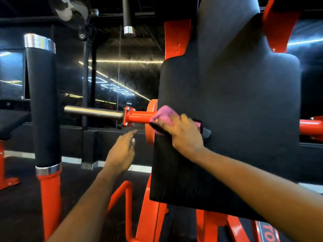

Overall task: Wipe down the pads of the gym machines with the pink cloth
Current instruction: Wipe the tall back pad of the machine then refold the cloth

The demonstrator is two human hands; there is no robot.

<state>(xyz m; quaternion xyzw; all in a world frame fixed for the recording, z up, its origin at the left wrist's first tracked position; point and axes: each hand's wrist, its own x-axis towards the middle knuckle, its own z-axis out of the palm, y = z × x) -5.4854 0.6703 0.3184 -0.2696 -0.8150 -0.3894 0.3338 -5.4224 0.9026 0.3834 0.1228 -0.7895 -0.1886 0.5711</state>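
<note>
The right grip (185, 135), a bare hand reaching in from the lower right, is holding the pink cloth (165, 114) bunched under its fingers and pressing it against the left edge of the large black back pad (236, 102), about halfway up the pad. Most of the cloth is sticking out above and to the left of the knuckles, and a smaller bit of pink is showing on the far side of the hand; motion blur is hiding exactly how the fingers are lying. The left grip (122, 151) is hovering lower and to the left, apart from the pad, with its fingers loosely extended and holding nothing. Just behind the cloth, a red disc (150, 135) and a red tube (139, 117) are projecting leftward from the machine, and the tube is ending in a chrome bar (94, 112). The pad is standing upright on a red frame (150, 215), which is rising from the dark floor (21, 206). At the left, a black roller pad (43, 105) with chrome end caps is standing upright on a red post. Behind everything, a dark mirrored wall (132, 49) is reflecting thin strips of light, and a fan (71, 9) is hanging near the ceiling.
</note>
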